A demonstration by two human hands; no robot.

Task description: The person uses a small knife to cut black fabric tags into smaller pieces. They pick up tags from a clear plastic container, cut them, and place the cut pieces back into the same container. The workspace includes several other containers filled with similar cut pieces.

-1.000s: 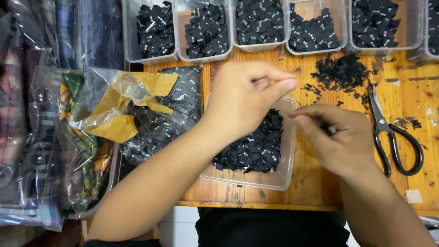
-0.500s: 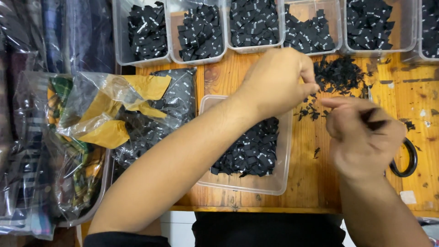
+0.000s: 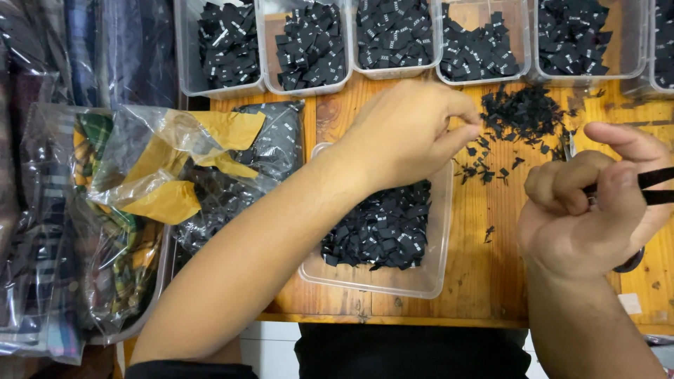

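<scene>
The person's left hand [image 3: 414, 133] reaches across the wooden table [image 3: 491, 281] with thumb and fingertips pinched together just beside a loose heap of black label scraps [image 3: 523, 112] — whether anything sits in the pinch cannot be told. The right hand [image 3: 597, 210] is closed on a narrow black strip [image 3: 656, 186] that runs out to the frame's right edge, held between thumb and curled fingers. Under the left forearm stands a clear plastic tray [image 3: 428, 277] about half covered with cut black labels [image 3: 382, 228]; a row of clear bins [image 3: 309, 88] along the table's far edge already holds sorted piles of the same labels. Judging by this, much is cut and binned, while the strip in hand and the scattered heap remain — a crumpled plastic bag [image 3: 175, 168] of more black labels lies at the left.
</scene>
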